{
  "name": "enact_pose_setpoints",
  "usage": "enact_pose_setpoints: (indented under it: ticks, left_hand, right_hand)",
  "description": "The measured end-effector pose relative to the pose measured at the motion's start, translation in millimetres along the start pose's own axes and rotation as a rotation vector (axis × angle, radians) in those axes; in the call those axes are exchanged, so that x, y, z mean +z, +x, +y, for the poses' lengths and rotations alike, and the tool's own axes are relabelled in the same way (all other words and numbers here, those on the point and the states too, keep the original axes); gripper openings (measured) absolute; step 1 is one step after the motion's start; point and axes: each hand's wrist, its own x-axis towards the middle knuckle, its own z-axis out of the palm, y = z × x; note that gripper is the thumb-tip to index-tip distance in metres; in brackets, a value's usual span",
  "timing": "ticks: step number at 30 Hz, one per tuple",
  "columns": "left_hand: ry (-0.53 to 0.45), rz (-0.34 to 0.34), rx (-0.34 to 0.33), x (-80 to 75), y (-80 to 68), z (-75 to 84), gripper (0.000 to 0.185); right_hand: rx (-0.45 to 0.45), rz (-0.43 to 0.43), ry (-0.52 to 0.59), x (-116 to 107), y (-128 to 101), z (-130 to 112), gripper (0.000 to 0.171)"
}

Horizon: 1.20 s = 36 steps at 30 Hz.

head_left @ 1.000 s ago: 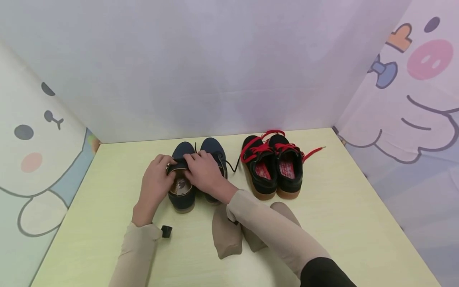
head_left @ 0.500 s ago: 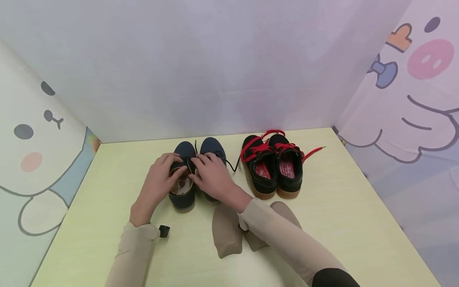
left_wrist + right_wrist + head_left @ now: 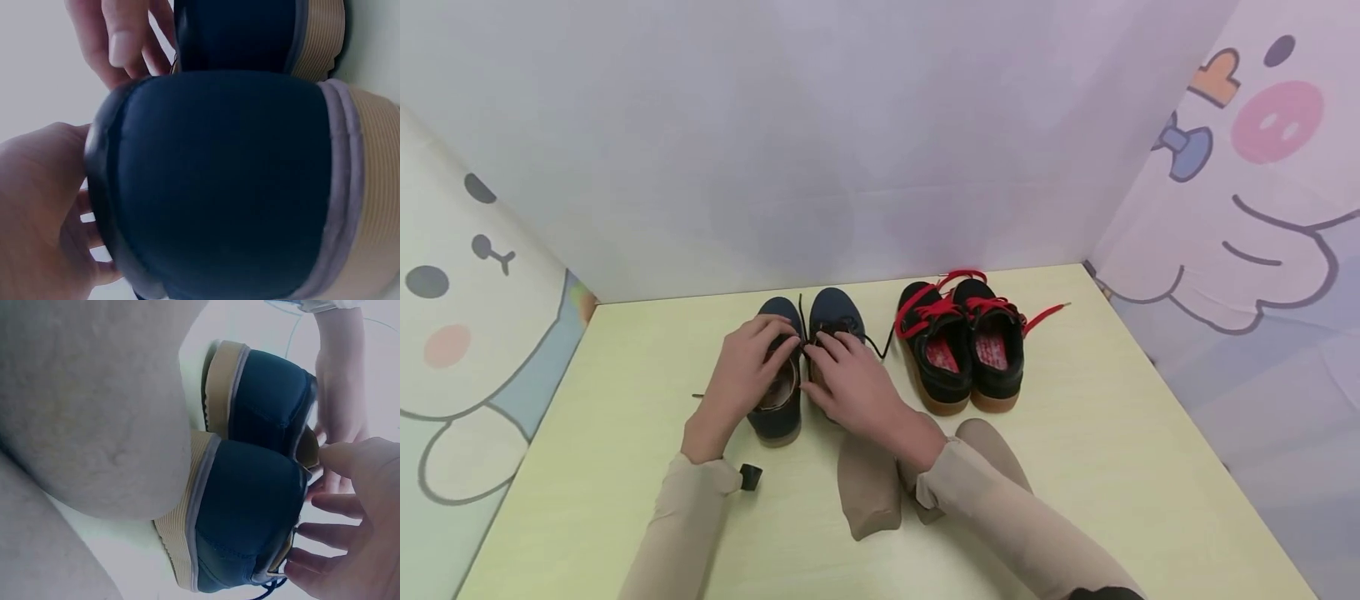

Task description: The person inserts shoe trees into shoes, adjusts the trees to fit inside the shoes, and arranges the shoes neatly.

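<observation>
In the head view two navy lace-up shoes stand side by side, toes toward the back wall. My left hand (image 3: pixel 741 371) is over the left navy shoe (image 3: pixel 777 423), its bent fingers near the tongue and laces. Whether it pinches a lace is hidden. My right hand (image 3: pixel 861 387) lies over the right navy shoe (image 3: pixel 832 304). In the right wrist view its fingers are spread, loosely bent, at the opening of the near shoe (image 3: pixel 250 500). A black lace (image 3: pixel 802 312) runs between the shoes. The left wrist view is mostly filled by a navy heel (image 3: pixel 225 181).
Black shoes (image 3: pixel 943 383) with red laces (image 3: pixel 936 312) stand to the right. Two taupe, stuffed-looking shapes (image 3: pixel 868 492) lie in front, partly under my right forearm. The pale yellow table (image 3: pixel 1112 450) meets a curtain-like wall (image 3: pixel 850 167) behind.
Both hands have moved from the left shoe's opening: the left slightly forward, the right over to the right shoe. A dark lace end now shows left of my left wrist. The head view shifted slightly.
</observation>
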Motion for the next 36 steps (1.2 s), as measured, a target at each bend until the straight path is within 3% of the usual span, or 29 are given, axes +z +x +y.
enact_pose_setpoints:
  ticks: [8,14,18,27,36]
  left_hand:
    - [0.017,-0.032,0.038,5.0,7.9,3.9,0.016]
    - [0.031,-0.130,-0.018,6.5,11.9,11.8,0.023]
    - [0.052,-0.184,-0.039,7.9,13.4,15.3,0.030]
    - [0.155,-0.182,0.072,10.6,15.2,21.0,0.031]
    - [0.223,-0.168,0.035,20.0,17.1,27.9,0.033]
  right_hand:
    - [0.000,-0.011,0.066,-6.0,-17.0,3.5,0.053]
    - [0.002,-0.039,0.098,-10.4,-32.8,3.5,0.052]
    - [-0.008,-0.042,0.060,-11.4,-44.9,1.5,0.051]
    - [0.006,-0.042,0.035,-13.8,-70.6,-7.2,0.052]
    - [0.033,-0.037,0.031,-7.3,-97.2,-14.4,0.048]
